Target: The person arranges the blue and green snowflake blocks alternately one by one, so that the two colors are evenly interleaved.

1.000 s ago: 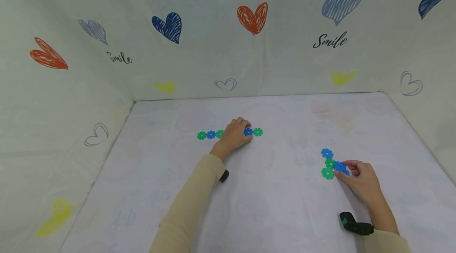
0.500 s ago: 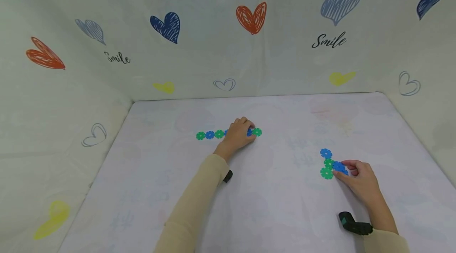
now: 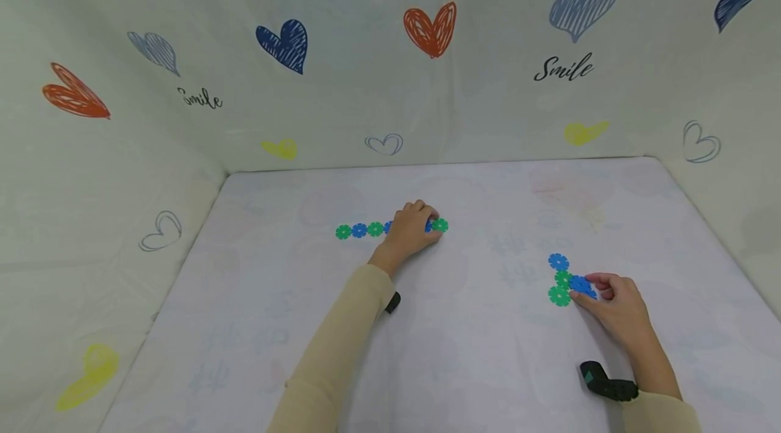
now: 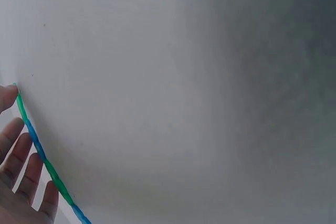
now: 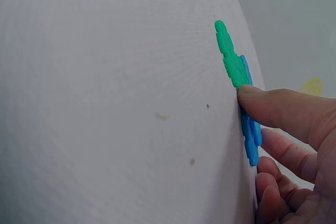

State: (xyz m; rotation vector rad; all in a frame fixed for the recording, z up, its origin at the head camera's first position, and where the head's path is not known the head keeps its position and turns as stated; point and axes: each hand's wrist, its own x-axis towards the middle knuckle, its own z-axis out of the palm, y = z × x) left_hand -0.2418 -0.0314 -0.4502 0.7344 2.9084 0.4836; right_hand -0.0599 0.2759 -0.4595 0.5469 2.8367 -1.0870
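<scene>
Toward the back of the white table lies a straight row of linked green and blue interlocking discs. My left hand covers its middle, with thumb and forefinger on either side near the right end. The left wrist view shows several fingertips touching the edge of the row. At the right, my right hand pinches a blue interlocking disc between thumb and fingers. That disc overlaps another blue one beneath it and adjoins two green discs; a further blue disc sits at the top of this cluster.
A white cloth-like wall printed with hearts and the word Smile stands behind and at both sides of the table. A black wrist device is by the right forearm; part of another shows beside the left sleeve.
My left hand has slid slightly to the right along the row, covering more near its right end. The right hand and its cluster have stayed in place.
</scene>
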